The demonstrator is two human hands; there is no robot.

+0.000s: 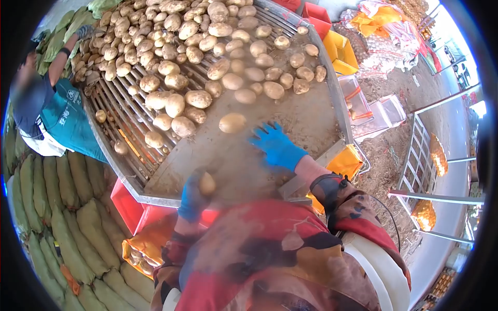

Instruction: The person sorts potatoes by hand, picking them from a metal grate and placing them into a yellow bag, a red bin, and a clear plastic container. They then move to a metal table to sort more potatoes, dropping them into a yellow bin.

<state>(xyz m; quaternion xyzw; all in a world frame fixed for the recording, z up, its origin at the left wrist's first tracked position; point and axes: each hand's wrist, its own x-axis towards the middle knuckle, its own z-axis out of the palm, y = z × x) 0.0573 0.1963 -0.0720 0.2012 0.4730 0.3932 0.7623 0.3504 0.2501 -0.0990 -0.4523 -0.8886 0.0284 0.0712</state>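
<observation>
My left hand (191, 199), in a blue glove, is closed on a potato (207, 184) above the near edge of the sorting table; its fingers are partly blurred. My right hand (277, 147), also blue-gloved, reaches over the bare metal plate (311, 116) with fingers spread and nothing in them. Just beyond it lies a single potato (232, 123). Farther up, a group of loose potatoes (264, 75) sits on the plate, some smeared by motion. A large heap of potatoes (150, 46) covers the slatted part of the table.
A co-worker in a teal apron (72, 116) stands at the left of the table. Full green sacks (78, 228) lie at lower left. Red bins (136, 207) and an orange bag (150, 243) sit below the near edge. Yellow crates (340, 52) line the right side.
</observation>
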